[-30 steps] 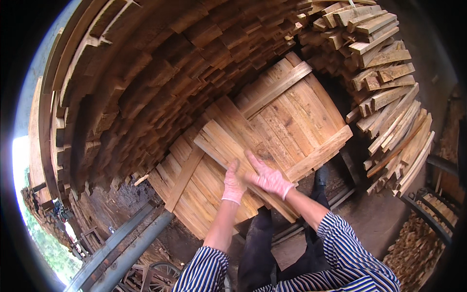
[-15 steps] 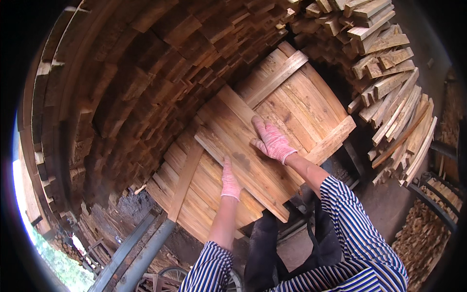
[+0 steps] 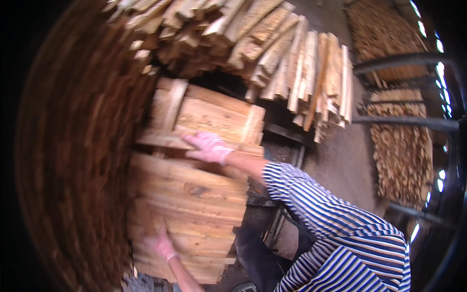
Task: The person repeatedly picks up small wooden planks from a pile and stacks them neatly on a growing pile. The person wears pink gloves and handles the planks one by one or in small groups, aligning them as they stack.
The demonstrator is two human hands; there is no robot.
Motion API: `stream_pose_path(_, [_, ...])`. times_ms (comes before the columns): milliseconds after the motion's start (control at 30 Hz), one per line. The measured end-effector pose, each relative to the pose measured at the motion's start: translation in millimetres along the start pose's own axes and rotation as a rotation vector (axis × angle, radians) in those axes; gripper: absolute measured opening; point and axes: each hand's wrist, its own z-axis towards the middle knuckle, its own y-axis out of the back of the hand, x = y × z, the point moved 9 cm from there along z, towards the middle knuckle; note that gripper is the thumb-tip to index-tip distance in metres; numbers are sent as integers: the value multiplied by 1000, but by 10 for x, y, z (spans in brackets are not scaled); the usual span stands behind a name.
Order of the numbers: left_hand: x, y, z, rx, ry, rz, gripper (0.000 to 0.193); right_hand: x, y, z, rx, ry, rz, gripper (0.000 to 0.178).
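Observation:
Light-brown wooden planks (image 3: 194, 199) lie side by side before me. Beyond them sits a panel of boards (image 3: 214, 114) with crosspieces at its ends, and a dark gap shows between the two. My right hand (image 3: 209, 147), in a pink-white glove, lies over a narrow board (image 3: 163, 141) along the panel's near side, fingers stretched out. On the nearer planks, toward their left end, rests my left hand (image 3: 163, 245), gloved alike. Its fingers look spread, though motion blurs them. Neither hand is visibly wrapped round a board.
A tall wall of stacked timber (image 3: 78, 160) rises close on the left, blurred. Loose sawn pieces (image 3: 301, 68) are heaped at the far side, their ends jutting out. Farther right are more wood stacks (image 3: 401, 151) and dark metal rails (image 3: 408, 121).
The view has swung round, so the boards now sit farther left. My hands are wider apart, with the left low on the planks. A dark gap now shows beside my right hand.

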Motion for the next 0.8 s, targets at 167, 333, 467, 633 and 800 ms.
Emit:
stream_pose_path(167, [1786, 742, 133, 141, -15, 325, 93, 789, -799, -37, 260, 53, 143, 85])
stream_pose_path(333, [1752, 956, 447, 85, 1, 531, 99, 718, -620, -135, 210, 57, 174, 88])
stream_pose_path(467, [392, 568, 318, 63, -45, 401, 99, -321, -284, -798, -43, -312, 467, 87])
stream_pose_path(633, [-1995, -606, -165, 252, -269, -238, 66, -1896, 1234, -828, -705, -578, 562, 90])
stream_pose_path(800, [-3928, -2311, -477, 660, -231, -622, 60, -2398, 2302, 94, -673, -734, 1085, 105])
